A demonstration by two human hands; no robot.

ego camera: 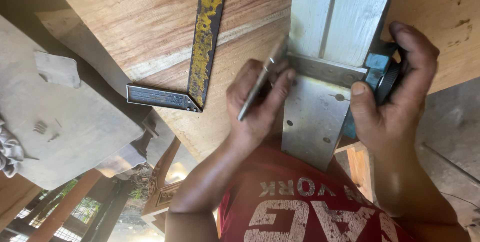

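Observation:
My left hand (252, 107) holds a thin grey pencil-like marker (261, 83), its tip against the left edge of a ribbed aluminium guide (335, 17) that lies on a wide wooden board (145, 22). A flat aluminium plate (312, 122) with several holes hangs off the guide's near end, between my hands. My right hand (395, 107) wraps around a black round knob (388, 81) on a blue fitting (376, 63) at the guide's right side, with the thumb resting on the plate.
A metal try square (202, 47) with a yellow-stained blade lies on the board to the left of my left hand. Further left a grey slab (70, 127) carries a crumpled cloth (7, 152). Carved wooden furniture (162, 177) stands below the board's edge.

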